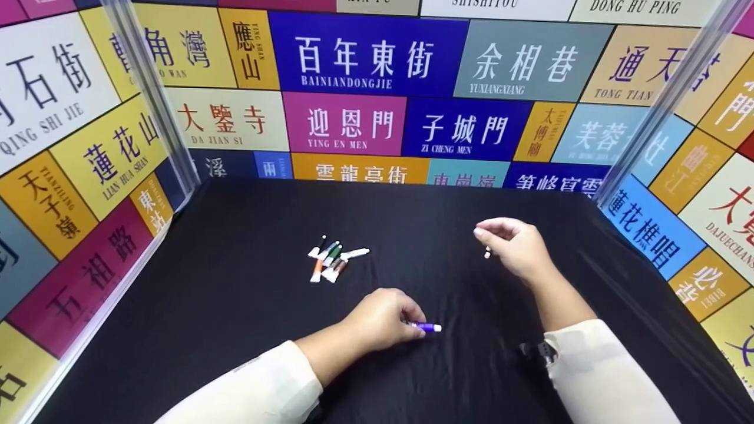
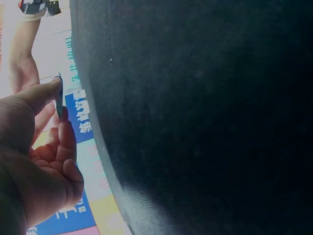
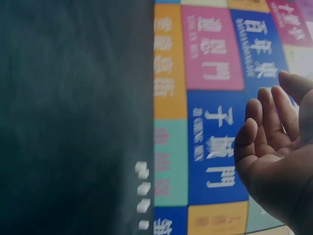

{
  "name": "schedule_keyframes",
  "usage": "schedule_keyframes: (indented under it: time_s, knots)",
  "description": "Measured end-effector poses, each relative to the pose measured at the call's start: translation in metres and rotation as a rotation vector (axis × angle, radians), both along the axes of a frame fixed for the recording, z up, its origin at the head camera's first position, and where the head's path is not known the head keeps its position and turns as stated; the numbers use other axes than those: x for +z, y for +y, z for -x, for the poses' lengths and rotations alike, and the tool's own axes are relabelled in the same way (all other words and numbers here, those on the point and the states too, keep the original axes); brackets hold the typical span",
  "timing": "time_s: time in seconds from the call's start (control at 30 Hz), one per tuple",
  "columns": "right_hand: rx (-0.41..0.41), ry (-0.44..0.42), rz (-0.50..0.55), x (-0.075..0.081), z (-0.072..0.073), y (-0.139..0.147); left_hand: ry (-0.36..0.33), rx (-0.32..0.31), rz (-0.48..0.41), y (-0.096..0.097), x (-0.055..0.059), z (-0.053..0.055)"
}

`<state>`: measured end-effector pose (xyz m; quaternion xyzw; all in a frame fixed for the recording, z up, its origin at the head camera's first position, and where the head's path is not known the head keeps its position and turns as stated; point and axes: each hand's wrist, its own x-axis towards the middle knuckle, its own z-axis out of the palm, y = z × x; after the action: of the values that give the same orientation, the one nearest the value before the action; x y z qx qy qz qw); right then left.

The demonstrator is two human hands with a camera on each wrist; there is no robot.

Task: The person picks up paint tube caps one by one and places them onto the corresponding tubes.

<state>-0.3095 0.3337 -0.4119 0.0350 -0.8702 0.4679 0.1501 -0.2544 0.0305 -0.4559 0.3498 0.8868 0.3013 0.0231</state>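
My left hand [image 1: 386, 318] pinches a small purple paint tube [image 1: 421, 326] between thumb and fingers, its white end pointing right. The left wrist view shows this tube [image 2: 59, 100] edge-on between thumb and fingertip. My right hand [image 1: 517, 246] hovers over the right side of the table, fingers loosely bent and thumb near them. In the right wrist view that hand [image 3: 274, 142] shows nothing in its grasp. Just below its fingertips lies a small white piece [image 1: 487, 255]. Several such white pieces [image 3: 143, 188] form a row in the right wrist view; the hand hides most of them from the head view.
Left of centre lies a loose heap of small paint tubes, among them a green tube [image 1: 333, 254], an orange tube [image 1: 317, 270] and a white tube [image 1: 356, 254]. A black cloth [image 1: 247, 330] covers the table. Panels printed with coloured signs [image 1: 365, 53] enclose its back and sides.
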Motion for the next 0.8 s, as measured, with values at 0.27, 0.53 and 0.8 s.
schedule_keyframes:
  time_s: [0.27, 0.53, 0.8]
  knots:
    - [-0.079, -0.066, -0.001, -0.008, 0.024, 0.035, -0.038, 0.004, 0.06, 0.003, -0.003, -0.001]
    - [-0.127, -0.17, 0.063, -0.021, 0.039, 0.073, -0.043, -0.002, 0.124, 0.006, -0.004, -0.004]
    - [-0.15, -0.236, 0.177, -0.037, 0.041, 0.093, -0.053, -0.002, 0.151, 0.007, -0.006, -0.006]
